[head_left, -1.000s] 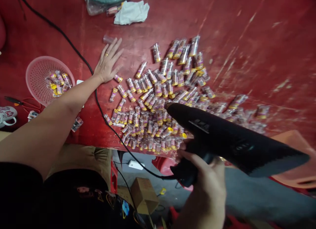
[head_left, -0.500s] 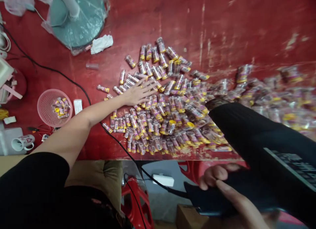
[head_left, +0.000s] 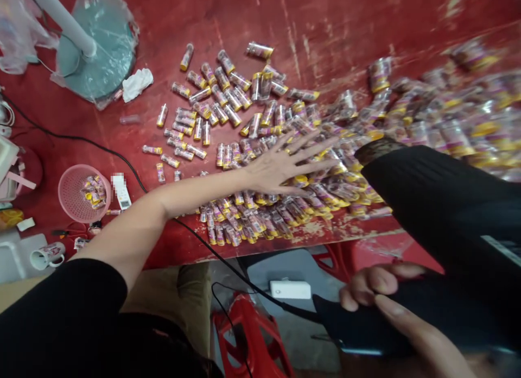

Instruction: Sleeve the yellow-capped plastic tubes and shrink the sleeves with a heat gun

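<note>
My left hand (head_left: 283,163) lies with fingers spread over a wide heap of small clear tubes (head_left: 260,223) with yellow ends and purple labels. The palm rests on or just above them; which one I cannot tell. My right hand (head_left: 391,296) is wrapped round the handle of a black heat gun (head_left: 451,199). Its dark nozzle points left at the tubes, a short way from my left fingertips. A black cord (head_left: 211,250) runs from the handle leftward under my left arm. The rear of the heat gun is cut off at the picture's right edge.
A pink basket (head_left: 65,193) with several tubes stands at left, near a white remote (head_left: 122,192), scissors (head_left: 73,231) and a mug (head_left: 48,256). A plastic-wrapped green round base (head_left: 97,57) and white tissue (head_left: 137,84) lie farther back. Red stools (head_left: 252,334) stand below the table edge.
My left hand has swept right from the table's left part into the heap, and some tubes have shifted. The heat gun has moved right with my right hand. The view has shifted too.
</note>
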`<action>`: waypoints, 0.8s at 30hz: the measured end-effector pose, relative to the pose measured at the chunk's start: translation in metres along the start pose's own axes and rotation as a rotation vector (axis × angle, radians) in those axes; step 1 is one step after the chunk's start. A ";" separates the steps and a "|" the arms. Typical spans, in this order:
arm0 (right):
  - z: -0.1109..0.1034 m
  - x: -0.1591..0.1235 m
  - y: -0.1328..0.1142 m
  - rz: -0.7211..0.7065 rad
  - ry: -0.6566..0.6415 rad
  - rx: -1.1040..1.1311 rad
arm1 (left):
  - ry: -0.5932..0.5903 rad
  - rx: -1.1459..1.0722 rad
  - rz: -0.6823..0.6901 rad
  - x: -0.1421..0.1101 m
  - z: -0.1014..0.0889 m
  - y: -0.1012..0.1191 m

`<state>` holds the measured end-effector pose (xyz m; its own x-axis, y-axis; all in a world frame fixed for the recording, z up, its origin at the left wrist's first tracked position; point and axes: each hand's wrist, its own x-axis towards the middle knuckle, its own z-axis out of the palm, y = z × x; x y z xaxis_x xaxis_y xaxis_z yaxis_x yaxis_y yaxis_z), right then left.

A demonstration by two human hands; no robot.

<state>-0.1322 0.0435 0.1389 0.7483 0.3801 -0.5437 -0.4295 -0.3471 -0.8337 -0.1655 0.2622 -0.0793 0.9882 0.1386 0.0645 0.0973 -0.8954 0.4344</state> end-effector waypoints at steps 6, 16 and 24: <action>-0.006 0.003 0.004 0.027 0.008 0.056 | 0.031 -0.086 -0.018 -0.015 0.014 -0.026; 0.000 0.020 0.025 0.157 -0.168 -0.076 | 0.057 -0.220 -0.189 -0.087 -0.007 -0.099; 0.015 0.026 0.029 0.106 -0.290 -0.081 | 0.217 -0.273 -0.413 -0.150 -0.028 -0.066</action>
<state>-0.1323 0.0560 0.0992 0.5212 0.5629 -0.6415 -0.4467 -0.4606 -0.7670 -0.3238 0.3125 -0.0926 0.8246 0.5656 0.0101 0.4096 -0.6093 0.6790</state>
